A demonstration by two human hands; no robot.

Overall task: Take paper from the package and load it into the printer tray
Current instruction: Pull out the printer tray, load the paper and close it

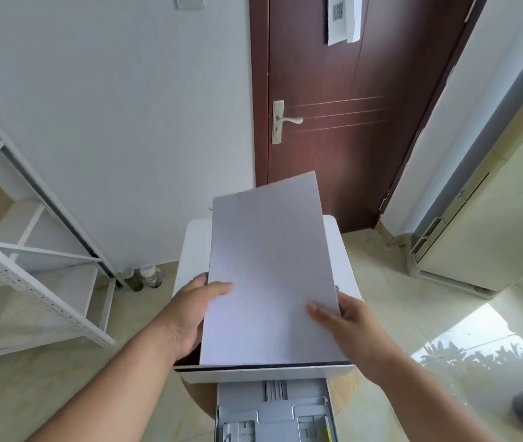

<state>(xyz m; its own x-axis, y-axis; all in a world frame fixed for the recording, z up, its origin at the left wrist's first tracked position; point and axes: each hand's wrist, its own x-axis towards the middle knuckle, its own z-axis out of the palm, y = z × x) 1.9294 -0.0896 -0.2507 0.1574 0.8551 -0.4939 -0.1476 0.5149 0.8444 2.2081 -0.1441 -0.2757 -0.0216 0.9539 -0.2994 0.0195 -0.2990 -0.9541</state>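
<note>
Head view: both hands, left [190, 311] and right [346, 323], clamp the near edges of a white rectangular paper stack [271, 272] above the white boxy printer [190, 250]. Its grey plastic tray [274, 409] (pulled out, bare) waits nearer; a loose grip could fan sheets, jamming against the guides.

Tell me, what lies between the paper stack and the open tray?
In the head view, the printer's white front edge lies between the paper stack and the open tray; the tray looks empty.
</note>
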